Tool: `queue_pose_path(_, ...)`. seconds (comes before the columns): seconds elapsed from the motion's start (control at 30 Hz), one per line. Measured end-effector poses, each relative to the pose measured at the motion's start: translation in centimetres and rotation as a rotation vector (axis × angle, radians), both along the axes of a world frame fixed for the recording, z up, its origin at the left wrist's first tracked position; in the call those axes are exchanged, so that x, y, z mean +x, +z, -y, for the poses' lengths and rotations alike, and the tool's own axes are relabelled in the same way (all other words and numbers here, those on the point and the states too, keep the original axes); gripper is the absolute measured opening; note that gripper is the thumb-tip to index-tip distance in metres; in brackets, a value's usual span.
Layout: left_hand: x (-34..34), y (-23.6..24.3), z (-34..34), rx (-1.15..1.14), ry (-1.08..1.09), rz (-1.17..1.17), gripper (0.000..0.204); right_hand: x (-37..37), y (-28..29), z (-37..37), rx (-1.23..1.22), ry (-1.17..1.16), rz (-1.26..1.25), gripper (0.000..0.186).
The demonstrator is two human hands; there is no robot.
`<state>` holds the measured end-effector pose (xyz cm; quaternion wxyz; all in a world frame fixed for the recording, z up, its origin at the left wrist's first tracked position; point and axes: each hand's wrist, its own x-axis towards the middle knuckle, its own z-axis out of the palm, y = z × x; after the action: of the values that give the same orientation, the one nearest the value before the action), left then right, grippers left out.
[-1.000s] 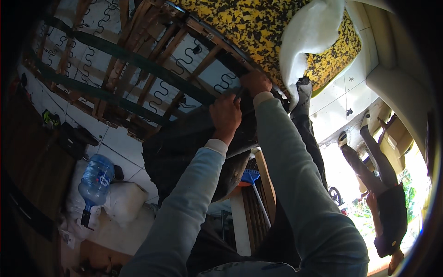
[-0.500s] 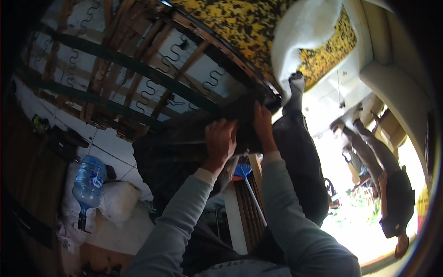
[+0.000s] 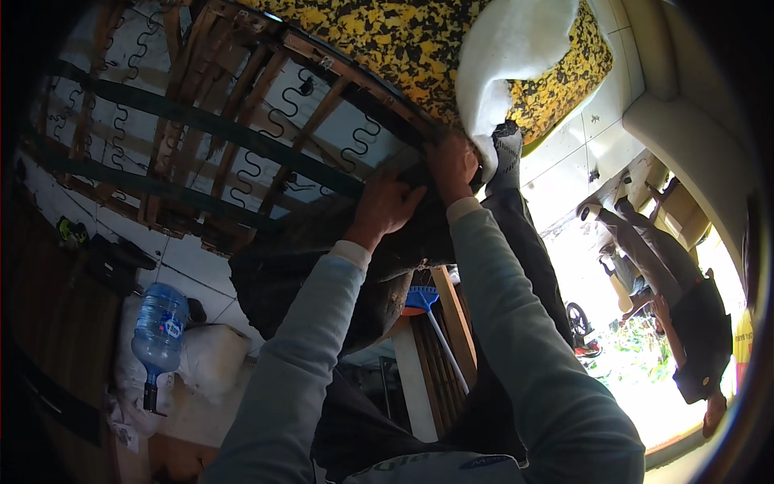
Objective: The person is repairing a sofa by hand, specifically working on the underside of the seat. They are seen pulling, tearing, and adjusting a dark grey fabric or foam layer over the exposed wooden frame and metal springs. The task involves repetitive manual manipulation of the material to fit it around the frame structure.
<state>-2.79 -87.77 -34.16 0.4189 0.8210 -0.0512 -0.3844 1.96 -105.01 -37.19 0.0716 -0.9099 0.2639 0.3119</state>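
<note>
A wooden seat frame (image 3: pixel 266 89) with zigzag metal springs (image 3: pixel 355 149) and dark green webbing straps (image 3: pixel 201 121) fills the upper left. Black fabric (image 3: pixel 298 250) hangs from its near edge. At the frame's near right corner my right hand (image 3: pixel 453 165) is closed on the fabric's edge, knuckles up. Just left of it and lower, my left hand (image 3: pixel 385 206) lies on the same fabric, fingers curled over it and thumb stuck out to the right. The fingertips of both hands are hidden. Against the frame's far side rests yellow and black speckled foam (image 3: pixel 387 48).
White padding (image 3: pixel 504 48) drapes over the foam. My socked foot (image 3: pixel 505 157) is beside the frame's corner. A blue water bottle (image 3: pixel 159 327) and white bags (image 3: pixel 214 359) lie at left. Below my arms is a blue broom (image 3: pixel 422 297). A person (image 3: pixel 697 331) stands at right.
My right hand has moved up and slightly left to the frame's corner. The left hand has shifted a little upward, its thumb now out. The view has moved slightly.
</note>
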Motion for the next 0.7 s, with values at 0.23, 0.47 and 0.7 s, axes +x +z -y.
queue_pose_path(0.23, 0.5, 0.8, 2.2, 0.035, 0.174, -0.243, 0.047, -1.8, -1.8, 0.3, 0.008, 0.102, 0.165, 0.022)
queue_pose_path(0.47, -0.1, -0.4, 3.2, 0.01, 0.176, -0.244, 0.026, -1.0, -1.8, 3.1, 0.316, 0.181, 0.2, 0.014)
queue_pose_path(0.7, -4.2, 2.0, 4.1, 0.049, 0.084, 0.062, 0.02, -6.7, 1.5, 6.3, 0.367, 0.062, 0.177, 0.035)
